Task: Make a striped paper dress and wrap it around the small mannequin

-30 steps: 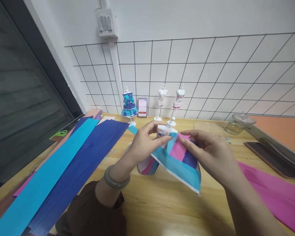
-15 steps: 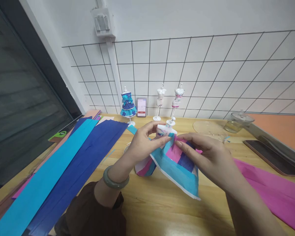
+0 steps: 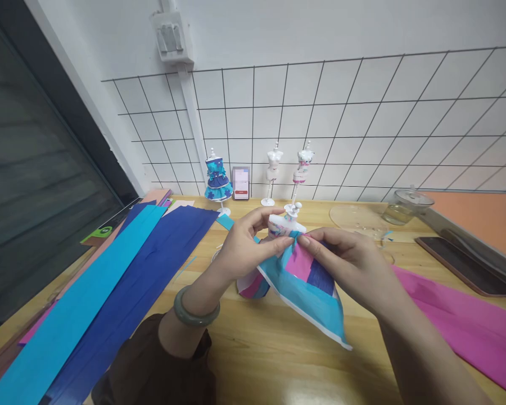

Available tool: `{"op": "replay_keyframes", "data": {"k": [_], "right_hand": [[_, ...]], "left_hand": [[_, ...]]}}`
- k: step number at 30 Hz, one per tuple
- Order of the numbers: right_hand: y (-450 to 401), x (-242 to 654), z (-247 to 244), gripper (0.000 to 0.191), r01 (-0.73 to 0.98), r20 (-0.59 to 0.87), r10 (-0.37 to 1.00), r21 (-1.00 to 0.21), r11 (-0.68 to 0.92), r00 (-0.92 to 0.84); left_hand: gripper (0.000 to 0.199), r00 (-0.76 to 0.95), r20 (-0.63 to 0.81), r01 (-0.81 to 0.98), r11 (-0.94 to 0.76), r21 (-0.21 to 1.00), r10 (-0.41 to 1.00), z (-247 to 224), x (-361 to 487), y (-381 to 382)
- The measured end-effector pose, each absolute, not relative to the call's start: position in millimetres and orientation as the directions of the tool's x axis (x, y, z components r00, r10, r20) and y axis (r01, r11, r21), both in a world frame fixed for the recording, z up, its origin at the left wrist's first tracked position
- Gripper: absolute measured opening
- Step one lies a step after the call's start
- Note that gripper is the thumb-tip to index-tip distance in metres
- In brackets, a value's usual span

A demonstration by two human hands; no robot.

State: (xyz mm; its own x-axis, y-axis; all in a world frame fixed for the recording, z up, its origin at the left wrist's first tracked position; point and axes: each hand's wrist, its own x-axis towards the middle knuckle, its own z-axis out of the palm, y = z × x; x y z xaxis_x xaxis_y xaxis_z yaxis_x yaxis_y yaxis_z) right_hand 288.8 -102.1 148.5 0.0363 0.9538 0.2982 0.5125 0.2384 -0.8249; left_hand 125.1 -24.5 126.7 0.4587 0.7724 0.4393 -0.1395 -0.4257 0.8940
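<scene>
A small white mannequin (image 3: pixel 285 224) is held near the middle of the head view, with a patchwork paper skirt (image 3: pixel 314 301) of light blue, pink and dark blue hanging from it. My left hand (image 3: pixel 251 242) is wrapped round the mannequin's body, its thumb pressing on the skirt's upper edge. Right beside that thumb, my right hand (image 3: pixel 348 256) pinches the same gathered edge between thumb and index finger. The mannequin's far side is hidden behind my left fingers.
Dark blue paper (image 3: pixel 152 270) and light blue paper (image 3: pixel 93 281) lie left; pink paper (image 3: pixel 459 323) lies right. Behind stand a dressed mannequin (image 3: pixel 218 179), a phone (image 3: pixel 240 183) and two mannequins (image 3: pixel 273 166). A glass pot (image 3: pixel 405 208) and a dark tablet (image 3: pixel 468 267) are at right.
My right thumb and fingers have moved slightly left, closer to my left thumb, drawing in the skirt's top edge. The skirt's lower corner has swung a little right and down.
</scene>
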Motion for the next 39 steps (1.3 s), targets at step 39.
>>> {"op": "replay_keyframes", "data": {"k": [39], "right_hand": [[-107.9,287.3,147.6,0.013,0.647,0.529,0.842,-0.608,0.461,-0.103]], "left_hand": [[0.058,0.521,0.36,-0.219,-0.287,0.933,0.774,125.3,116.2,-15.8]]}}
